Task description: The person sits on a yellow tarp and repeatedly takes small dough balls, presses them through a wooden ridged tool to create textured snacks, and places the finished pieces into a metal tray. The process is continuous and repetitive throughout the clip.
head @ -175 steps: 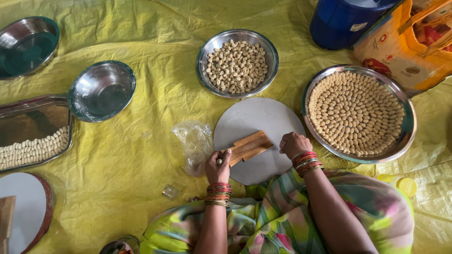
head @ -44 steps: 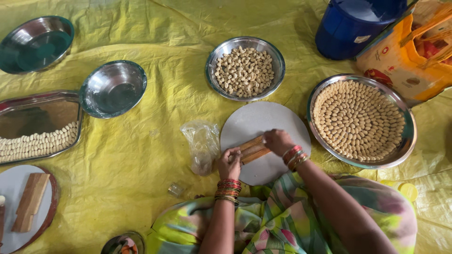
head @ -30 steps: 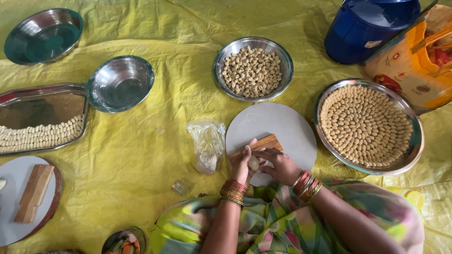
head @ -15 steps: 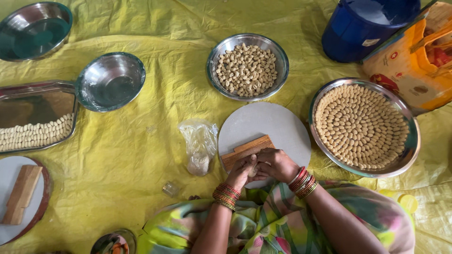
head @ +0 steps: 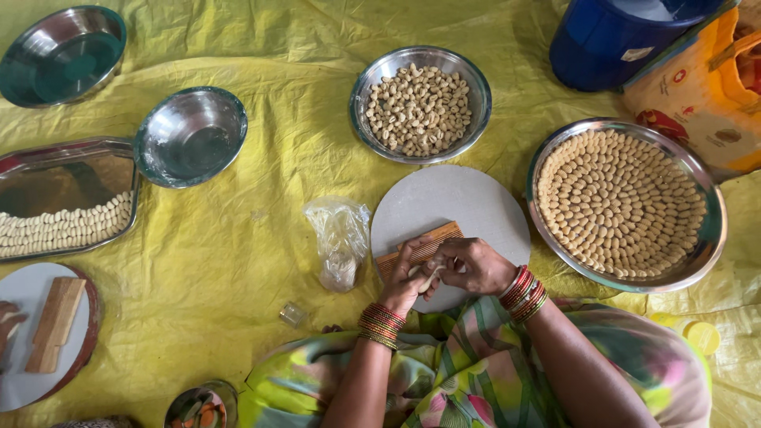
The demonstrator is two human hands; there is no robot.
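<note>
I see the left hand (head: 406, 279) and the right hand (head: 474, 265) meeting at the near edge of the round grey board (head: 452, 214), fingers curled together around a small pale piece of dough (head: 429, 277), pinched between both. Half a second ago they were in much the same place; two seconds back the right hand lay farther out on the ribbed wooden block (head: 420, 250), which now sits just behind the fingers, partly covered by them.

Left of the board lies a crumpled clear plastic bag (head: 339, 242) on the yellow sheet (head: 261, 261). To the right, a steel tray (head: 709, 238) holds shaped pieces in tight rings. Beyond the board stands a steel bowl of loose pieces (head: 420, 107), and far right a blue bucket (head: 602, 43). Two empty steel bowls (head: 190, 135) and a rectangular tray (head: 67, 194) with rows of pieces sit at the left.
</note>
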